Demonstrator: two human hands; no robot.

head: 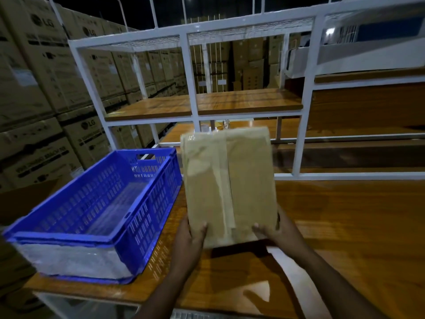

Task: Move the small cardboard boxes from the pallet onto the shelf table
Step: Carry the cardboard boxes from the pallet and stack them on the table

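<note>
from the head view, one small cardboard box [230, 183], plain and taped along its top, is held above the wooden desk [345, 226], the left hand [189, 238] and right hand [276, 231] each with a grip clamped on its near corners. just to its left sits one blue slotted plastic crate [96, 203]. behind stands a white metal shelf frame [193, 88] with wooden boards, and stacked cartons [46, 72] printed "lg" fill the left.

The place is a warehouse. Tall stacks of large brown printed cardboard cartons [46, 88] line the left and far sides. A white metal shelf frame [190, 72] with brown wooden boards [248, 100] stands on the near worktable.
</note>
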